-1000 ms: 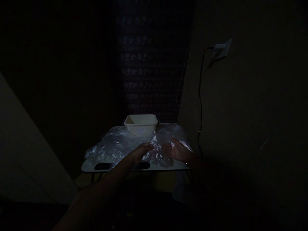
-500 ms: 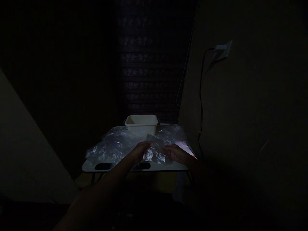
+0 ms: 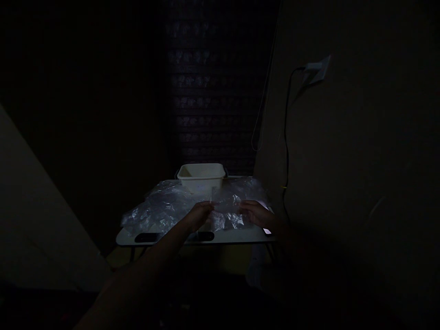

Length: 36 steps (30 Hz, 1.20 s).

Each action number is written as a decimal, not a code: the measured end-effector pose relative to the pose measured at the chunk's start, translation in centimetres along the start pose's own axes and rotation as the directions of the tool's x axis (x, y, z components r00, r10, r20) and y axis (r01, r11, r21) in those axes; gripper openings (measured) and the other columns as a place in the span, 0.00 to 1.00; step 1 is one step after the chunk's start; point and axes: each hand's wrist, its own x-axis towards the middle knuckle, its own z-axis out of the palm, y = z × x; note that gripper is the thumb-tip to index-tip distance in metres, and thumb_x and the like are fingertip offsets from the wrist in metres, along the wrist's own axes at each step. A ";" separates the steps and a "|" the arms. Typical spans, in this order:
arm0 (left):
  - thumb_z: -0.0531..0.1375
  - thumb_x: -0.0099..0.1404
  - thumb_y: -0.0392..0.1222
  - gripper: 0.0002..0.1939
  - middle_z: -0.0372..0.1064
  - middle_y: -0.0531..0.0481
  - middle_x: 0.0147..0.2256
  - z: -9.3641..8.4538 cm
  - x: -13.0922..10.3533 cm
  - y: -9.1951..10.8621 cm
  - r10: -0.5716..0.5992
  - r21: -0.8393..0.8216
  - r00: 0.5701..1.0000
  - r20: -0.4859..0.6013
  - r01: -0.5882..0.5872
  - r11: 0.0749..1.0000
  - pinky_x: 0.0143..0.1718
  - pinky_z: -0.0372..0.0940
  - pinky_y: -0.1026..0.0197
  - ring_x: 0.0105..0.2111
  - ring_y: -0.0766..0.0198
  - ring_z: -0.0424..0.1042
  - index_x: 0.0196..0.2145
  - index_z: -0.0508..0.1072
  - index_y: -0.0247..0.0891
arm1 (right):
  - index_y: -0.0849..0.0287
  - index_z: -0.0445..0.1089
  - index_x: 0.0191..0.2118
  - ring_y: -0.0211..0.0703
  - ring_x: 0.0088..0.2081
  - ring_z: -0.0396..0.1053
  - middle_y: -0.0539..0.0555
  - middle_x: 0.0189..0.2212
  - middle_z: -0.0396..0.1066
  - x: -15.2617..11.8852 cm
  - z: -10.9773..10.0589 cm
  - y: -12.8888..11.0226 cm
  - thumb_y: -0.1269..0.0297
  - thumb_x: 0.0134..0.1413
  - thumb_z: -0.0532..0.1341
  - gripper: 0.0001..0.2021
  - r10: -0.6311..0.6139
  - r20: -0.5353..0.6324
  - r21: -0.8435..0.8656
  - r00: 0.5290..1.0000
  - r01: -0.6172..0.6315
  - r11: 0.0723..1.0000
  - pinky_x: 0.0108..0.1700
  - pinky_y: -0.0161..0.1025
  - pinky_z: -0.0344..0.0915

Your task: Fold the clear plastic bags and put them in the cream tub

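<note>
My left hand (image 3: 200, 215) is closed on the left edge of a clear plastic bag (image 3: 227, 213). The right edge of the same bag is pinched in my right hand (image 3: 253, 211), so it hangs spread between both hands above the front of a small white table (image 3: 237, 237). More crumpled clear plastic (image 3: 161, 206) covers the table's left side, and another heap (image 3: 249, 185) lies at the back right. A cream-coloured tub (image 3: 202, 183) stands behind the bag at the table's back. The scene is very dark.
A lit screen (image 3: 266, 230) shows at the table's right edge, partly behind my right hand. A black cable (image 3: 286, 137) runs down the right wall from a plug at a socket (image 3: 318, 71). Behind the table hangs a dark blind (image 3: 206, 101).
My right hand has moved slightly right and up, and the plastic bag is now spread wider and flatter between my hands. My left hand has hardly moved.
</note>
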 end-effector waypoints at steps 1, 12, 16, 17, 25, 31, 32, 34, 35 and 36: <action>0.55 0.43 0.32 0.09 0.62 0.56 0.16 0.0 -0.1 0.0 -0.002 0.002 1.000 0.002 0.002 1.000 0.15 0.54 0.71 0.15 0.72 0.62 0.27 0.67 0.34 | 0.60 0.66 0.25 0.31 0.22 0.65 0.47 0.18 0.66 0.0 -0.1 -0.1 0.69 0.37 0.57 0.04 0.006 -0.010 0.018 1.000 -0.006 1.000 0.21 0.27 0.57; 0.54 0.44 0.31 0.06 0.63 0.55 0.18 0.0 0.2 0.0 0.028 -0.012 0.999 0.027 -0.028 1.000 0.16 0.54 0.70 0.15 0.73 0.60 0.24 0.67 0.34 | 0.61 0.67 0.25 0.33 0.23 0.64 0.49 0.20 0.68 -0.2 -0.1 -0.3 0.77 0.35 0.56 0.07 0.052 -0.002 0.131 0.999 -0.051 0.990 0.29 0.32 0.59; 0.51 0.42 0.29 0.07 0.63 0.54 0.18 -0.3 0.5 -0.2 0.023 0.004 1.000 0.012 -0.023 1.000 0.17 0.56 0.69 0.16 0.72 0.61 0.22 0.67 0.33 | 0.62 0.66 0.24 0.34 0.25 0.66 0.50 0.21 0.69 -0.2 0.0 -0.5 0.79 0.34 0.53 0.09 0.072 -0.011 0.162 0.997 -0.069 0.984 0.31 0.33 0.60; 0.51 0.42 0.28 0.07 0.62 0.54 0.17 -0.3 0.5 -0.2 0.021 0.010 1.000 0.006 -0.021 1.000 0.17 0.55 0.69 0.16 0.71 0.61 0.21 0.67 0.33 | 0.62 0.65 0.25 0.35 0.26 0.66 0.50 0.22 0.69 -0.3 0.0 -0.6 0.80 0.33 0.52 0.11 0.081 -0.012 0.184 0.997 -0.078 0.980 0.31 0.33 0.60; 0.53 0.43 0.33 0.04 0.58 0.55 0.13 -0.2 1.2 -1.9 0.011 0.122 0.996 -0.084 0.000 0.993 0.14 0.51 0.70 0.12 0.74 0.56 0.16 0.66 0.32 | 0.59 0.60 0.29 0.37 0.23 0.65 0.51 0.22 0.68 -0.4 -1.0 0.4 0.68 0.41 0.52 0.05 0.243 -0.079 0.198 0.967 -0.223 0.955 0.25 0.36 0.60; 0.56 0.38 0.25 0.09 0.58 0.59 0.12 -0.3 1.9 -4.1 0.079 0.236 0.989 -0.127 -0.048 0.971 0.15 0.49 0.71 0.13 0.75 0.56 0.20 0.67 0.33 | 0.58 0.58 0.31 0.35 0.20 0.64 0.48 0.18 0.66 0.2 -1.2 2.5 0.75 0.35 0.55 0.11 0.223 -0.215 0.080 0.951 -0.211 0.974 0.22 0.34 0.59; 0.56 0.39 0.25 0.09 0.58 0.59 0.12 -0.3 1.9 -4.4 0.084 0.250 0.989 -0.124 -0.051 0.967 0.15 0.50 0.71 0.13 0.74 0.57 0.22 0.67 0.34 | 0.59 0.58 0.30 0.36 0.20 0.64 0.49 0.19 0.66 0.3 -1.2 2.7 0.73 0.36 0.54 0.09 0.228 -0.215 0.079 0.950 -0.216 0.973 0.22 0.34 0.59; 0.56 0.40 0.26 0.10 0.59 0.58 0.14 -0.3 2.0 -4.7 0.096 0.275 0.989 -0.116 -0.060 0.960 0.17 0.52 0.70 0.14 0.73 0.59 0.24 0.67 0.34 | 0.59 0.58 0.28 0.37 0.21 0.64 0.51 0.19 0.66 0.5 -1.4 3.2 0.67 0.38 0.53 0.05 0.229 -0.216 0.067 0.949 -0.219 0.973 0.22 0.36 0.59; 0.56 0.41 0.27 0.11 0.60 0.58 0.15 -0.2 2.0 -4.9 0.105 0.286 0.988 -0.114 -0.069 0.956 0.17 0.53 0.69 0.15 0.72 0.60 0.26 0.67 0.34 | 0.59 0.58 0.27 0.37 0.22 0.64 0.51 0.20 0.66 0.5 -1.4 3.3 0.66 0.38 0.53 0.06 0.220 -0.220 0.055 0.950 -0.213 0.975 0.22 0.36 0.59; 0.56 0.41 0.27 0.13 0.61 0.57 0.17 -0.2 2.1 -5.0 0.118 0.297 0.987 -0.113 -0.080 0.951 0.19 0.54 0.69 0.17 0.72 0.61 0.28 0.66 0.34 | 0.59 0.58 0.28 0.37 0.22 0.64 0.50 0.20 0.65 0.5 -1.5 3.5 0.66 0.37 0.55 0.07 0.204 -0.227 0.038 0.952 -0.201 0.979 0.23 0.36 0.60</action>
